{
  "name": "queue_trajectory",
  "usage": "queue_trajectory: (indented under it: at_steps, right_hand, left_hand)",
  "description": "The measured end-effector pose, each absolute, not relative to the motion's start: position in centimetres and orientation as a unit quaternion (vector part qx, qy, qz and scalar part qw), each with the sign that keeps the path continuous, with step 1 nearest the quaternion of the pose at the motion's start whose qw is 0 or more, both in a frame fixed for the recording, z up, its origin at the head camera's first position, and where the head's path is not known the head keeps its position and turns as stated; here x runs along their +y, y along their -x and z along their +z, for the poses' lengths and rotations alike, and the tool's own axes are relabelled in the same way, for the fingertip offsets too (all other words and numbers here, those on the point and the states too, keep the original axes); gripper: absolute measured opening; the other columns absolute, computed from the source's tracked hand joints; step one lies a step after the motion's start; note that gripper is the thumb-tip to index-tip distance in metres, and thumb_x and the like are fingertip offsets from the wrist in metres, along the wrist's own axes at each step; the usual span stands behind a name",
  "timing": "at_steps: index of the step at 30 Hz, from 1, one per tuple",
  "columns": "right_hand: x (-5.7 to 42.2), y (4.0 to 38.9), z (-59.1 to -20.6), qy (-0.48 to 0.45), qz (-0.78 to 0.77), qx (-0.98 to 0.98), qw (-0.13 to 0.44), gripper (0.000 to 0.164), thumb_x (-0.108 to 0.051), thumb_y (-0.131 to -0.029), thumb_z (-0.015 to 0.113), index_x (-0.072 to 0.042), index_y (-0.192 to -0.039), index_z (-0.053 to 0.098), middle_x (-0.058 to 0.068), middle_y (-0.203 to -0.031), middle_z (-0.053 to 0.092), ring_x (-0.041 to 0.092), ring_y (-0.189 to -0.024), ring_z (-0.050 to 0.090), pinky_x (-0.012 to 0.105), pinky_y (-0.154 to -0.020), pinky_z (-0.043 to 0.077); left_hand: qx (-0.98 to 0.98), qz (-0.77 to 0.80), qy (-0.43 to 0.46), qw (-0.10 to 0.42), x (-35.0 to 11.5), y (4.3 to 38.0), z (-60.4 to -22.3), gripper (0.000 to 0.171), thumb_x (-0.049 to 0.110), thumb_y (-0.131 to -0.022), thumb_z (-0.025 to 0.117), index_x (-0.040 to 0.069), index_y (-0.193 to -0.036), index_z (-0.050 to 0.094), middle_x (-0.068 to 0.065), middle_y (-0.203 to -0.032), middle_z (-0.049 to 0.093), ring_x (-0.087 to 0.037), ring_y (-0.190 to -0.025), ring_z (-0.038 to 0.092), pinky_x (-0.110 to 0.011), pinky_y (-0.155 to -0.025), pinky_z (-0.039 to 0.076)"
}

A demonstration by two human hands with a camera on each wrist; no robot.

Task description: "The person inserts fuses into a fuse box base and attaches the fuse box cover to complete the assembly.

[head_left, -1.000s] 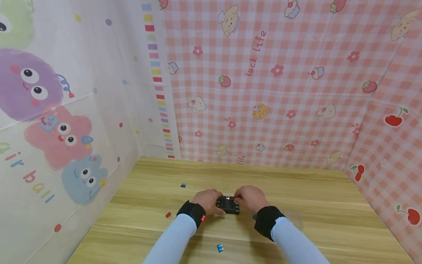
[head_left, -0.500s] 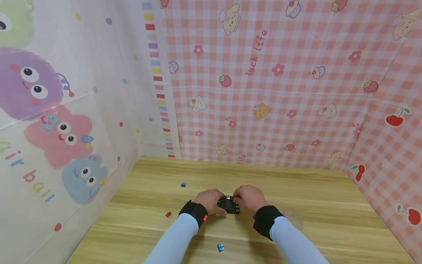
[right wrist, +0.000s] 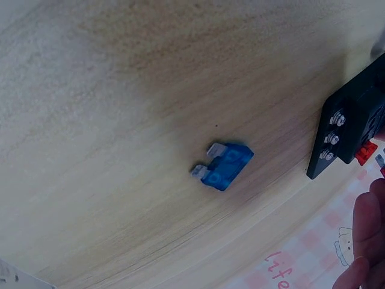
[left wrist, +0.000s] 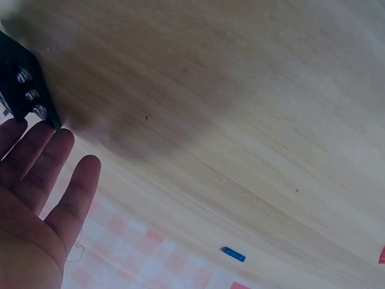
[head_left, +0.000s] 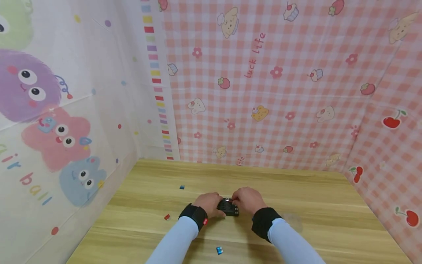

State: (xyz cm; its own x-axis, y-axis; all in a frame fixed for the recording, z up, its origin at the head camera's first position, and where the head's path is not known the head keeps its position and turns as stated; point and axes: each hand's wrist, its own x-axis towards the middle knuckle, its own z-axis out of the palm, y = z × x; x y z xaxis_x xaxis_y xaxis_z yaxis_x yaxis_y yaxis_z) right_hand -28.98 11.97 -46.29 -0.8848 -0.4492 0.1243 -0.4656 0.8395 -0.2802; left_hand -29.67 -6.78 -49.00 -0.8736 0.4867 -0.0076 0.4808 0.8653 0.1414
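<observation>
A black fuse box (head_left: 229, 208) with screw terminals lies on the table between both hands. My left hand (head_left: 208, 204) holds its left end, thumb at the near side and fingers at the far side. In the left wrist view, the fingertips touch the edge of the fuse box (left wrist: 21, 78). My right hand (head_left: 248, 199) is at its far right corner. In the right wrist view, a red blade fuse (right wrist: 365, 152) sits at the box's end. Right beside the fingers (right wrist: 368, 220) shows another red piece with a metal blade (right wrist: 380, 161), partly cut off by the frame.
A blue blade fuse (right wrist: 228, 167) lies near the right wrist. Elsewhere on the wooden table (head_left: 148, 238) are a far-left blue fuse (head_left: 182, 187), a red fuse (head_left: 167, 217) at left and a near blue fuse (head_left: 219, 250). A clear round piece (head_left: 292, 222) lies at right. Patterned cloth walls surround the table.
The right hand has shifted slightly left over the fuse box, and its wrist now covers the blue fuse beside it in the head view. The left hand keeps its hold.
</observation>
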Motion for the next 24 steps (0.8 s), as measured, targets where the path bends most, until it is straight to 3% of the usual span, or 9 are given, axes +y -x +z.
queue_trajectory:
  at_steps: [9, 24]
  right_hand:
    - [11.61, 29.00, -46.27, -0.233, 0.152, -0.960, 0.014, 0.004, -0.012, -0.088, 0.075, -0.012, -0.091, 0.078, -0.003, -0.085, 0.070, 0.015, -0.077, 0.059, 0.037, -0.077, 0.051]
    - [11.59, 29.32, -46.71, -0.242, 0.149, -0.959, 0.013, 0.005, -0.009, -0.087, 0.076, -0.013, -0.087, 0.078, -0.003, -0.083, 0.069, 0.013, -0.074, 0.056, 0.035, -0.073, 0.051]
  left_hand:
    - [0.966, 0.057, -0.253, 0.008, -6.83, 29.92, -49.52, 0.049, 0.046, -0.079, 0.082, 0.015, -0.115, 0.073, 0.003, -0.098, 0.068, -0.011, -0.086, 0.061, -0.032, -0.080, 0.051]
    - [0.966, 0.057, -0.253, 0.000, -6.49, 29.75, -49.24, 0.045, 0.044, -0.077, 0.083, 0.014, -0.110, 0.075, 0.003, -0.091, 0.068, -0.009, -0.079, 0.059, -0.029, -0.074, 0.050]
